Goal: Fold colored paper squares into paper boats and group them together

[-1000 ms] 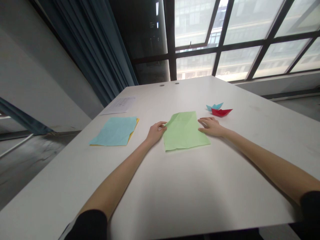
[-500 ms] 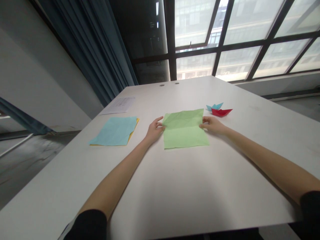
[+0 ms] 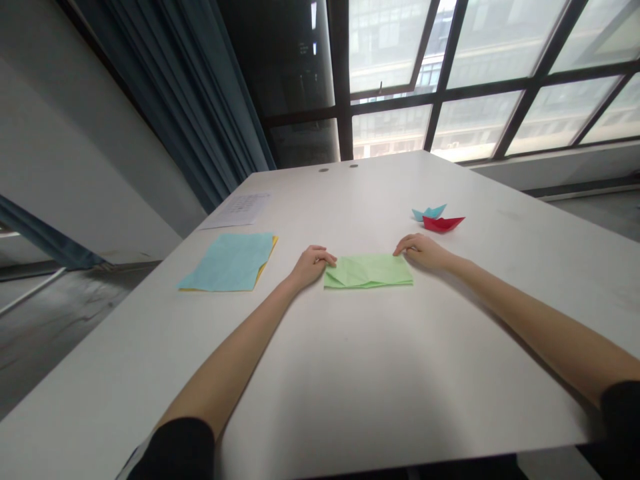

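A light green paper sheet [image 3: 369,271] lies folded in half on the white table [image 3: 380,373], its fold toward the far side. My left hand [image 3: 313,263] pinches the sheet's far left corner, fingers curled. My right hand [image 3: 423,251] presses its fingertips on the far right corner, fingers bent together. Both forearms stretch across the table from the near edge.
A light blue sheet [image 3: 229,261] lies on a yellow one to the left. A white printed page [image 3: 239,210] rests farther back left. A small blue paper boat [image 3: 429,213] and a red paper boat [image 3: 443,223] sit behind my right hand. Windows and a dark curtain stand beyond the table.
The green sheet lay open a second ago. Both hands took its corners and folded it in half, so it now covers about half the area.
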### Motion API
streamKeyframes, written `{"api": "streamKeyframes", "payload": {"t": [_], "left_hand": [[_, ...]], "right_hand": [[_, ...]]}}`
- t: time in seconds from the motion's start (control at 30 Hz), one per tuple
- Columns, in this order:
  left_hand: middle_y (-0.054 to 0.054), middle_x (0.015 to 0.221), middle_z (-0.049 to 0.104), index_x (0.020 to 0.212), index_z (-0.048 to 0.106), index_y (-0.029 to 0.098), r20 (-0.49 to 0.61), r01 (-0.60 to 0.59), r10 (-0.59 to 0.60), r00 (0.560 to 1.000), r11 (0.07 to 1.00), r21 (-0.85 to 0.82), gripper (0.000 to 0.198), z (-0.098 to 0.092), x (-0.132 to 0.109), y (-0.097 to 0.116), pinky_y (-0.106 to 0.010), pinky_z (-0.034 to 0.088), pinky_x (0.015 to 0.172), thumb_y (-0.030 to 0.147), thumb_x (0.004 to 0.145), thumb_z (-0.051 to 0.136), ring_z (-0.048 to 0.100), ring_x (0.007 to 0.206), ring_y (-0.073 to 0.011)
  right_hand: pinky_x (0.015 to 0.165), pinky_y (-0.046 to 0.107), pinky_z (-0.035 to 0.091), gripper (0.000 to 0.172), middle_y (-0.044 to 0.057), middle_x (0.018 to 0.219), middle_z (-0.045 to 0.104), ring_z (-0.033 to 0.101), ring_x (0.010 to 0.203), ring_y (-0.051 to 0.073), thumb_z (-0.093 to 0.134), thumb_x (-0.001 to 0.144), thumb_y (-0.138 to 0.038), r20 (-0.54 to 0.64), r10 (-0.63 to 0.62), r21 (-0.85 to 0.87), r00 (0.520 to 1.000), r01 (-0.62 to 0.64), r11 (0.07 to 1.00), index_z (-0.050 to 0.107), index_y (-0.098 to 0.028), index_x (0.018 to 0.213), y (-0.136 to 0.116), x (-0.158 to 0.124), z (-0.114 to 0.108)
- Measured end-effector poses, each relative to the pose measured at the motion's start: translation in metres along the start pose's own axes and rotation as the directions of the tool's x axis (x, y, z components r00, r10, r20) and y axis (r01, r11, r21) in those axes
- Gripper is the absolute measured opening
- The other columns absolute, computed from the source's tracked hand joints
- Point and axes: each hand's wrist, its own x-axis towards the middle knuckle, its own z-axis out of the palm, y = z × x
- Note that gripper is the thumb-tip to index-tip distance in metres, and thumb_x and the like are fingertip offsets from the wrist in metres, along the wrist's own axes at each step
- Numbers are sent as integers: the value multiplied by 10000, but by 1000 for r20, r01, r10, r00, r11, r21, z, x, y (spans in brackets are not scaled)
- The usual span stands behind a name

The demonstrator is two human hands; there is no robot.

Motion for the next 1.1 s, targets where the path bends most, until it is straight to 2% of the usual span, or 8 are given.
{"api": "streamKeyframes", "payload": {"t": [0.17,0.33,0.53,0.77,0.83,0.93,1.0,1.1], "left_hand": [[-24,895,683,862,701,214,6,-9,8,1000,987,159,283,-2,0,18,-355,403,906,239,791,428,535,968,-201],[-46,945,674,939,674,226,154,-116,64,986,929,353,280,6,-3,49,-380,393,868,381,808,482,534,965,-239],[-70,1088,611,1029,624,243,304,-211,69,950,862,462,276,7,-7,66,-390,382,864,328,810,478,545,994,-251],[-131,987,633,943,629,173,203,-56,-80,976,806,589,405,11,-11,79,-449,358,880,444,872,337,565,956,-278],[-159,1133,583,1065,582,165,201,-63,-68,977,812,580,422,16,-15,80,-490,322,927,469,845,389,506,1079,-314],[-128,1420,328,1295,404,208,292,-141,-14,956,853,503,481,21,-19,77,-552,196,1017,413,861,372,279,1300,-320],[-86,1478,200,1365,296,239,373,-158,-26,927,877,454,512,22,-20,73,-575,132,1037,415,884,309,164,1351,-300],[-74,1491,120,1405,192,248,450,-113,-94,888,904,412,580,20,-18,64,-598,110,1032,496,883,251,108,1365,-291]], "right_hand": [[856,466,336,337,90,1067,625,504,1026,290,380,835,-347,27,5,-228,1000,2,974,674,-236,957,-25,-1,-9],[864,440,330,390,110,1093,615,505,1038,278,358,864,-430,61,-116,-235,991,127,964,625,-233,1068,-52,-4,-5],[925,441,344,477,118,1253,522,476,1114,276,367,861,-445,174,-189,-192,966,222,956,499,-204,1250,-58,-10,11],[1021,472,278,589,151,1411,347,347,1270,295,302,882,-481,164,-176,-211,971,209,955,350,-146,1364,-62,-13,25],[1046,486,244,611,148,1434,300,295,1304,292,272,888,-493,177,-157,-185,972,190,964,300,-144,1388,-62,-14,28],[1059,523,193,634,135,1454,245,237,1330,288,240,887,-519,202,-123,-162,972,157,974,234,-165,1413,-63,-14,30],[1063,539,162,653,131,1463,212,199,1343,281,221,885,-537,225,-104,-162,969,142,976,196,-168,1422,-63,-14,30],[1070,544,122,702,134,1471,163,156,1352,279,210,871,-575,270,-66,-162,961,113,980,147,-156,1430,-61,-14,27]]}}
